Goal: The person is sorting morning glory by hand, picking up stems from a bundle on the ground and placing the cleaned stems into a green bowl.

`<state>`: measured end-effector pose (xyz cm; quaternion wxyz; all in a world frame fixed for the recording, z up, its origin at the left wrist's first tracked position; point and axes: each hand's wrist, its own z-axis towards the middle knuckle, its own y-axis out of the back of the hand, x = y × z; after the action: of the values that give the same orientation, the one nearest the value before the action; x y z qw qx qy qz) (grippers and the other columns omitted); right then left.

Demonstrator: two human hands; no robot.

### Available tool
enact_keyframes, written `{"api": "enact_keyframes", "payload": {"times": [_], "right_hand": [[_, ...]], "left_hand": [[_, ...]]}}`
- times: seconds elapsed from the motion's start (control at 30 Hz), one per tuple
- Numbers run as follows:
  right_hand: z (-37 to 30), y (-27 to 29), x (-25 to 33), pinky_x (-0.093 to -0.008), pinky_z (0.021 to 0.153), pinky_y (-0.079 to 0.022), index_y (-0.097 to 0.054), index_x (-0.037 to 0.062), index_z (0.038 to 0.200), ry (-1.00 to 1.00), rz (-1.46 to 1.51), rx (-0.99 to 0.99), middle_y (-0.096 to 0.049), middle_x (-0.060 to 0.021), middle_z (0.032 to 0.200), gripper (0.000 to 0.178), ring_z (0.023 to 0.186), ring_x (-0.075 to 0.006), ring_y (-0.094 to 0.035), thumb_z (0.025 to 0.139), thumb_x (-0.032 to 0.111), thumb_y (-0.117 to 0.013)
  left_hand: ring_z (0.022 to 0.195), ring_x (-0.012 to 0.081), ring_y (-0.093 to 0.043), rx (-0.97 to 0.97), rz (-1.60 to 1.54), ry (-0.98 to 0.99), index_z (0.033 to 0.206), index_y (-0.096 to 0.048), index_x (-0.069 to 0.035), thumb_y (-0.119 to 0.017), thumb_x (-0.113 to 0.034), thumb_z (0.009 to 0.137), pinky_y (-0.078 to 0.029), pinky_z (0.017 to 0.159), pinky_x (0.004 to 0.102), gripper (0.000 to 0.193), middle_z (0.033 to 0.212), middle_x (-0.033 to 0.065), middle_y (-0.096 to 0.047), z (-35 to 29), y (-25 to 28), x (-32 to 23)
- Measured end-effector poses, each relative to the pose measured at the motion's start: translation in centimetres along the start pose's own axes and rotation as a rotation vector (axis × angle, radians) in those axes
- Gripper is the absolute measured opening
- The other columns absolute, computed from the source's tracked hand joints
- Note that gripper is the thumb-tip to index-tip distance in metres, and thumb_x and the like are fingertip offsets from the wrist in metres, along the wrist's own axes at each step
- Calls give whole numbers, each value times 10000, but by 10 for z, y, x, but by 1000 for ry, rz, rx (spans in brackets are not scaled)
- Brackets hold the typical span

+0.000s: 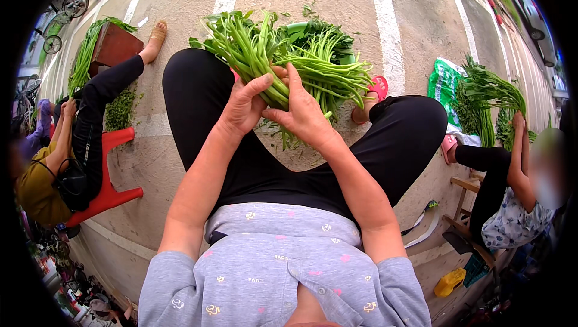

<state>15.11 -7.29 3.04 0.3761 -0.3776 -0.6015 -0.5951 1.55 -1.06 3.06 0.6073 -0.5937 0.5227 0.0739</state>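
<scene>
Between my knees, my left hand (244,105) is closed round a thick bunch of long-stemmed leafy greens (253,50). The bunch slants up and away to the left, leaves at its far end. My right hand (301,113) grips the lower stems of the same bunch from the right, thumb toward the left hand. Both hands hide part of the stems between them. Just beyond, more long-stemmed greens (328,71) lie in and over a green basin (295,28), their stems reaching right. Loose bits of leaf are scattered on the ground below my hands.
At left, a person sits on a red plastic stool (111,170) by a reddish-brown box (117,47) topped with greens. At right, another seated person holds greens (497,83) beside a green-and-white sack (445,89). A yellow object (450,282) lies near that seat.
</scene>
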Motion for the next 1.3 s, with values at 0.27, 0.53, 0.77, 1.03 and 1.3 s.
{"api": "enact_keyframes", "payload": {"times": [0.27, 0.53, 0.77, 1.03, 1.3], "right_hand": [[7, -6, -9, -313, 769, -463, -495, 2, 1103, -155, 242, 69, -607, -136, 920, 484, 857, -215, -592, 690, 154, -696], [6, 4, -3, -244, 658, -450, -566, 6, 956, -214, 501, 161, -570, -9, 788, 279, 727, -83, -529, 704, 99, -642], [5, 5, -2, -273, 691, -469, -572, 9, 951, -247, 630, 165, -601, -47, 818, 299, 757, -127, -565, 665, 80, -623], [3, 8, 0, -253, 698, -465, -556, 4, 1047, -241, 671, 200, -599, -36, 858, 346, 792, -109, -565, 714, 64, -629], [6, 9, 4, -252, 681, -442, -558, 7, 953, -155, 651, 343, -575, -22, 821, 287, 766, -98, -530, 676, 63, -608]], "left_hand": [[1006, 178, -542, 8, 47, -10, 1137, -503, -24, -681, -202, 794, -423, 903, 322, 426, 1060, 95, -586, 3, -2, 2], [1092, 214, -512, 85, 109, -9, 1216, -450, -6, -672, -313, 801, -399, 962, 361, 562, 1173, 138, -537, 2, -5, 0], [1120, 221, -496, 138, 118, 5, 1234, -443, -5, -664, -347, 800, -372, 983, 365, 596, 1209, 143, -519, 2, -7, -1], [1093, 205, -512, 131, 245, -5, 1218, -471, -8, -632, -359, 823, -374, 963, 345, 552, 1157, 124, -561, -1, -5, 1], [1083, 246, -533, 48, -155, -31, 1219, -452, 3, -664, -351, 803, -442, 920, 391, 585, 1189, 140, -536, -2, -1, -4]]}}
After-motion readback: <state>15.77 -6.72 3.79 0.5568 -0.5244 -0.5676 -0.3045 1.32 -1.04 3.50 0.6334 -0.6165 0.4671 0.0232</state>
